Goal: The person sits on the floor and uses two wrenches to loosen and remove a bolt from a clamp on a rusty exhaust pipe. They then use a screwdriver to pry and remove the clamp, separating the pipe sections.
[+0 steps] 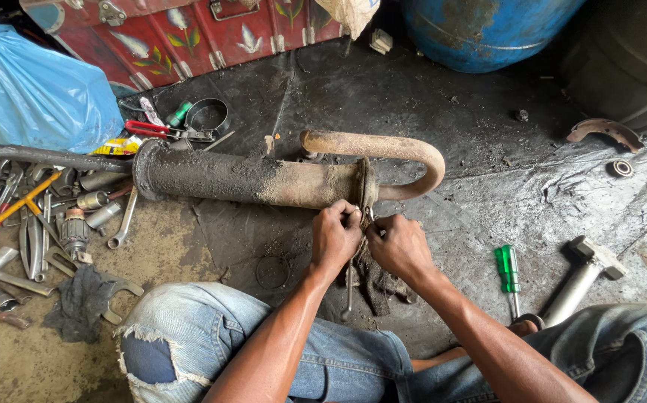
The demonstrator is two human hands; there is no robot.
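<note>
A rusty, dirt-caked exhaust muffler (pixel 249 177) lies across the floor, its curved pipe (pixel 405 153) looping back at the right end. My left hand (pixel 335 235) and my right hand (pixel 398 245) meet at the clamp joint (pixel 366 190) where the pipe enters the muffler. Both hands pinch a small part there, too small to make out. A long metal tool (pixel 348 291) hangs down below my hands, over a dirty rag (pixel 379 282). My knees in torn jeans frame the bottom of the view.
Spanners, pliers and small parts (pixel 40 224) are scattered at the left, beside a blue plastic bag (pixel 36 93). A green-handled screwdriver (pixel 508 270) and a hammer (pixel 585 272) lie at the right. A blue drum (pixel 488 30) and a red painted metal box (pixel 189 33) stand behind.
</note>
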